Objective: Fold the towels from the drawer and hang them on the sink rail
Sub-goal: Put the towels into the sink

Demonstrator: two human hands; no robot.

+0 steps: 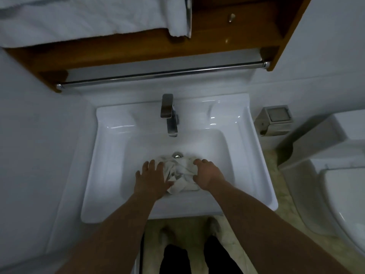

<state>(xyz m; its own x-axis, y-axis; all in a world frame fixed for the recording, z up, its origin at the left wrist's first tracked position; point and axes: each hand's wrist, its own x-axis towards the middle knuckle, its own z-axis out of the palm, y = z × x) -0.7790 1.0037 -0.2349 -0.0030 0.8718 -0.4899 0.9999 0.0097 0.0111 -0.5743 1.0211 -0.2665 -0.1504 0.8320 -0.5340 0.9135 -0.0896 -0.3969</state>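
- Nearest me, the left hand (153, 177) lies flat in the sink (110, 175), fingers spread and nearly straight. Only its thumb side touches the towel (180, 175), and it grips nothing.
- Just beside it, the right hand (207, 173) has its fingers curled down into the towel's right side with the thumb against the cloth. I read it as gripping a bunch of fabric.
- The towel sits between the two hands at the bottom of the basin. It is a crumpled white wad with no fold in it, and its far edge touches the drain (177, 155).
- Behind that, the tap (168, 115) stands on the sink's back ledge with its spout over the basin, apart from the towel.
- Farther up, the rail (162, 75) runs under the wooden shelf (118, 50), and nothing hangs on it.
- At the far top, a white pile (79, 16) of cloth lies on the shelf. To its right I see a drawer (217, 18) front with a small knob, closed as far as I can tell.
- I judge the task to be at an early stage. This towel is out of the drawer but neither folded nor hung. It needs lifting clear of the basin, spreading flat and folding, then draping over the rail. I cannot tell whether more towels wait in the drawer.
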